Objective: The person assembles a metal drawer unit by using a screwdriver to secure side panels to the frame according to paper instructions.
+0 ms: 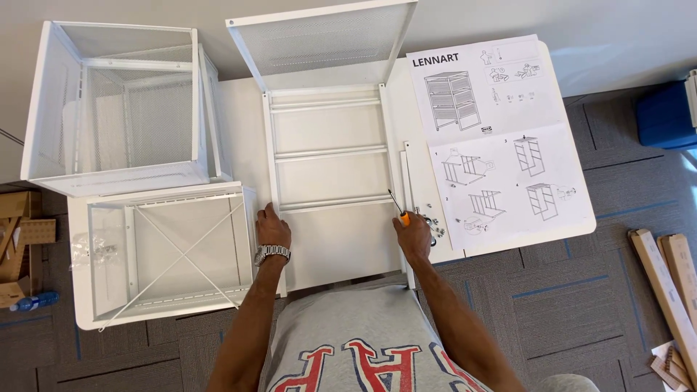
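Screwdriver sits in the right hand, fingers closed round its orange handle, dark shaft pointing up and slightly left, away from the body; long axis runs near-parallel to the right upright of the white side frame, tip just beside that upright. Left hand rests flat on the frame's left upright, fingers laid over the rail, not gripping a tool; metal wristwatch on that wrist. Right hand is the one at the tool; left is across the frame's width from it. Frame lies flat on the white table, long axis running away from the person, rungs crosswise, mesh panel at its far end. Small loose hardware just right of the right hand. Instruction sheet further right. Two mesh drawers well left.
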